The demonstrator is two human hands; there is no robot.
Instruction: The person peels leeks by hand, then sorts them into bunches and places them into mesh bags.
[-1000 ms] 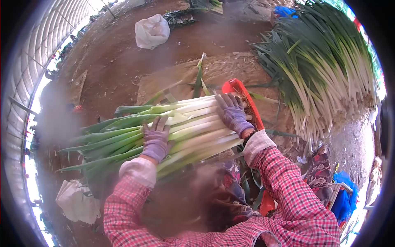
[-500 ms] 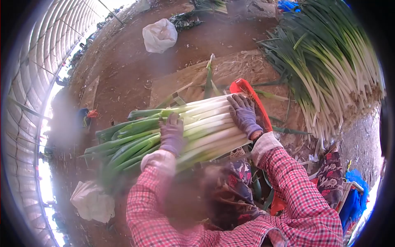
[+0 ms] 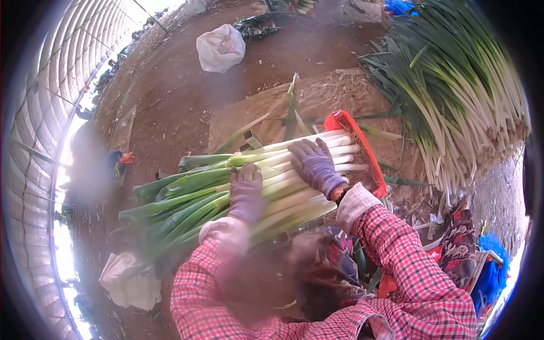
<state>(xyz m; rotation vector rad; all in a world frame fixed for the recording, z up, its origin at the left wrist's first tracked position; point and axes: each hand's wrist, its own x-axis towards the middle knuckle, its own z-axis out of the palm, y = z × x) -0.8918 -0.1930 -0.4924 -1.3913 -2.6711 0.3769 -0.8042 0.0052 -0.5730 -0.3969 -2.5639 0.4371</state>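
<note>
Evidently at the centre of everything: a broad row of leeks (image 3: 280, 187), laid side by side over a mostly hidden low support, pale root ends (image 3: 354, 149) to the right, green tops (image 3: 192, 184) trailing out to the left. Pressed flat on top, palm down, the left hand (image 3: 246, 195) near the change from white to green and the right hand (image 3: 317, 167) across the white shanks; fingers extended on both, not closed around any stalk. With pressure only from above, a likely weakness: stalks rolling under the palms, or the near edge spilling toward the patterned trousers (image 3: 328, 266). No telling, through the blur, what restraint on that lower side. Long tops, perhaps heavy enough to drag the row out of square.

Just beyond the root ends, an upright orange guard (image 3: 371, 161); under a hard shove, possibly crushed roots or a tipped guard, fixing out of sight. By the far edge, a short metal post (image 3: 251, 139), a possible snag for the outermost stalk.

Farther out, on the brown mat (image 3: 340, 93), a loose leaf (image 3: 290, 110), liable to tangle in. Well apart at right, a big heap (image 3: 453, 96) of more leeks.
</note>
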